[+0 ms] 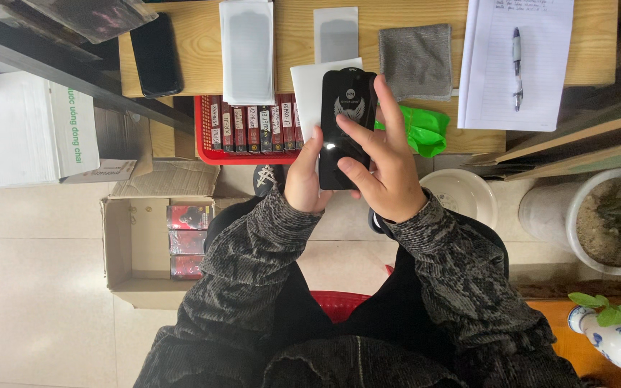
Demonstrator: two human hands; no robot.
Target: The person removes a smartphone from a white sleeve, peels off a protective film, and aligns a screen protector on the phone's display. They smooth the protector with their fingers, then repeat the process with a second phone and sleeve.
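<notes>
Sleeves: dark knit, nearest.
Left hand (pixel 305 183): grip pinches black screen protector (pixel 345 126), above red basket (pixel 213 147).
Right hand (pixel 382 169): fingers rest on it.
Risk: thin glass may slip, crack on floor.

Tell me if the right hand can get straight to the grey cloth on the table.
Probably yes: the right hand is busy on the black phone, but the grey cloth lies uncovered just beyond it on the wooden table, nothing between.
</notes>
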